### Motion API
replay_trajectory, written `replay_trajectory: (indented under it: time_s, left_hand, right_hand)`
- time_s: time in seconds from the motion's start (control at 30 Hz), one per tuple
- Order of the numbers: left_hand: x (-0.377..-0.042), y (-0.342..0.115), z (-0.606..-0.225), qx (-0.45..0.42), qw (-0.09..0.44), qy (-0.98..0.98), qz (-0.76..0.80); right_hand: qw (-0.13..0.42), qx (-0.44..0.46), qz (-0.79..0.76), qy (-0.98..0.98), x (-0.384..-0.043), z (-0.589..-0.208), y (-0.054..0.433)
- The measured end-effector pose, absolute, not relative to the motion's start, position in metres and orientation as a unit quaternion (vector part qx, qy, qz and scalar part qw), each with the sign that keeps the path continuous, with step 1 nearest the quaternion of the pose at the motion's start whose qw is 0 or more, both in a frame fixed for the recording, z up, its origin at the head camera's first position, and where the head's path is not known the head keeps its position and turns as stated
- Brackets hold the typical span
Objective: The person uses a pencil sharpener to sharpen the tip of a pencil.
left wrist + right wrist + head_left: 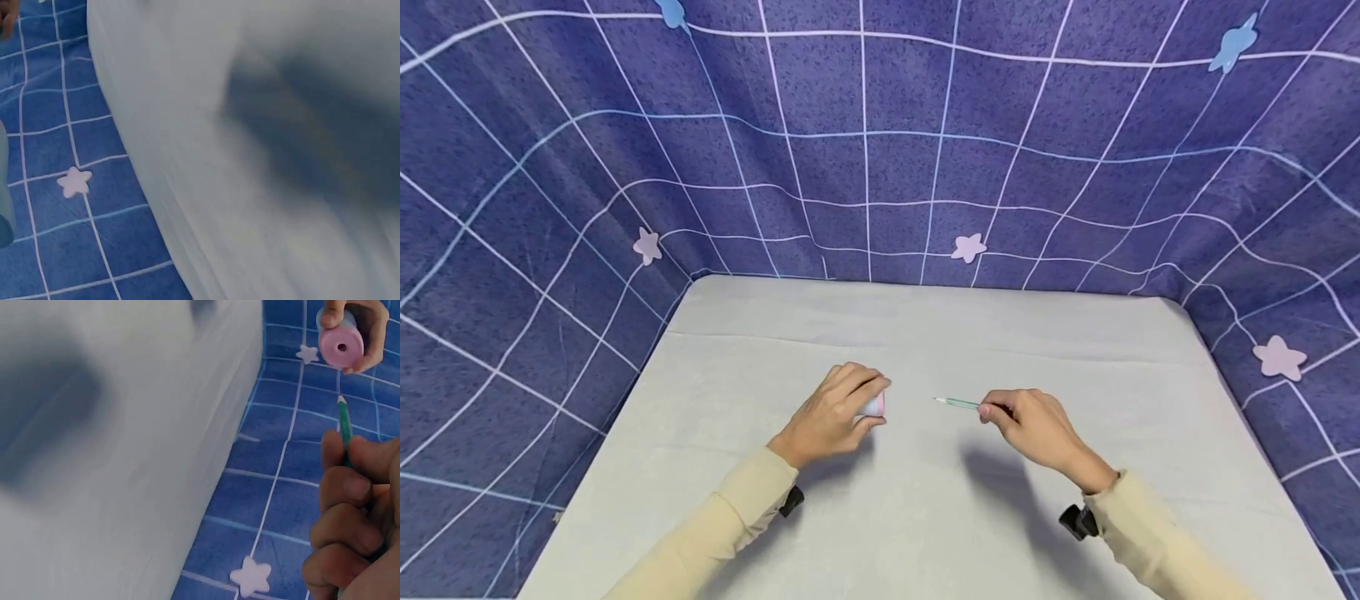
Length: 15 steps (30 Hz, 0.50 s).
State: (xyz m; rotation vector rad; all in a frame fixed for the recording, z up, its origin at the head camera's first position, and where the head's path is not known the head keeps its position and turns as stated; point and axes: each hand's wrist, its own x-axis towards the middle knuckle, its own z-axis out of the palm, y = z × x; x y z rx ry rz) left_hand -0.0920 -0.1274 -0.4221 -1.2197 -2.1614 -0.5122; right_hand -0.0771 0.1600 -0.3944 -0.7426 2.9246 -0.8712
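Note:
My left hand holds a small pencil sharpener between thumb and fingers, above the white table. The sharpener has a light blue body and a pink end with a round hole, which faces the pencil in the right wrist view. Its blue body also shows at the left edge of the left wrist view. A green pencil is pinched between the thumb and fingers of my right hand. The pencil's pale, pointed tip is toward the sharpener, with a gap between them. My right hand covers the pencil's rear part.
The table has a white cloth with faint creases. A blue-purple grid-patterned curtain with star shapes surrounds its back and sides. A black wrist device sits at the right sleeve, and another at the left.

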Motion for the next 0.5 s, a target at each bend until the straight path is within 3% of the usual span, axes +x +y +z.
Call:
replay_trajectory:
  time_s: [0.3, 0.5]
  left_hand:
    - [-0.0938, -0.1268, -0.424, -0.409, 0.339, -0.818, -0.22]
    - [-0.0915, -0.1242, -0.4237, -0.37, 0.315, -0.824, -0.291]
  right_hand:
    - [0.003, -0.214, -0.287, 0.934, -0.0781, -0.3905, 0.167]
    - [0.007, -0.207, -0.314, 0.927, -0.077, -0.3917, 0.1704]
